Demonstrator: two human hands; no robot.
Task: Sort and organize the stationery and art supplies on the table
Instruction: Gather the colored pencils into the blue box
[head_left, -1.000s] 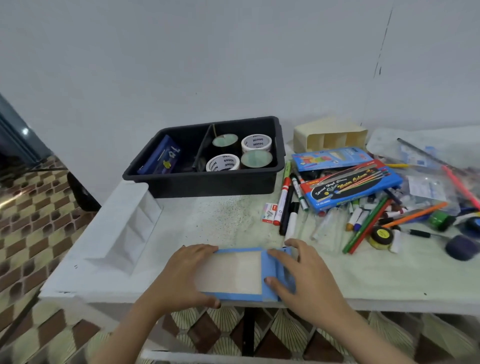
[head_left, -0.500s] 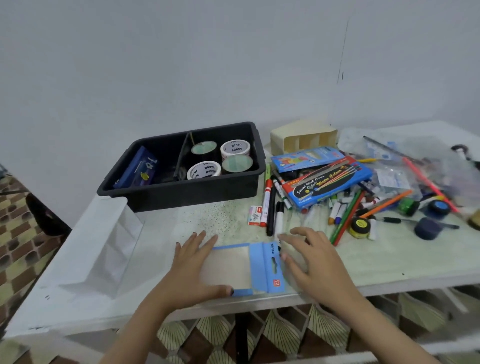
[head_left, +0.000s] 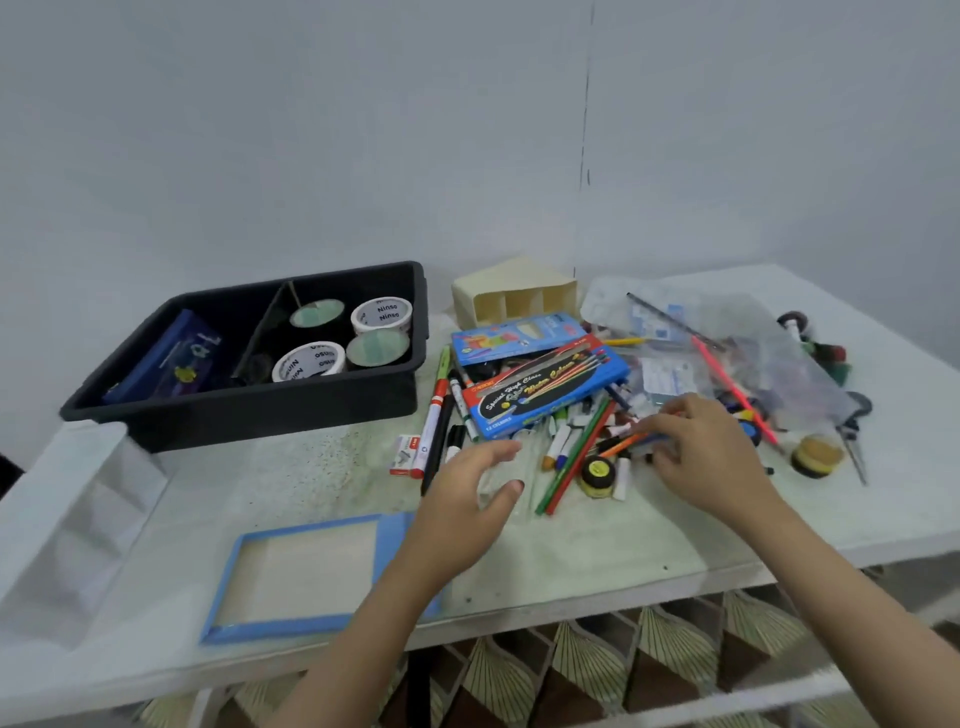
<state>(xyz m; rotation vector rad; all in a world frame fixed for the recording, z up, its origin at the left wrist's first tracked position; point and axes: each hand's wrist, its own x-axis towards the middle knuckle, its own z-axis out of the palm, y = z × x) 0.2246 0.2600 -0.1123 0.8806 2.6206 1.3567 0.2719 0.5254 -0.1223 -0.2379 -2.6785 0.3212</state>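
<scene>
Slim orange plastic pen (head_left: 621, 447): lies aslant, just left of right hand (head_left: 711, 460) (grasp unclear); left hand (head_left: 462, 499) farther, loosely open.

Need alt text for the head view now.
Two hands are at a heap of pens on a white table: the left hand hovers open by the markers, the right hand has its fingers in the heap. A blue packet lies in front, a black bin of tape rolls behind.
</scene>
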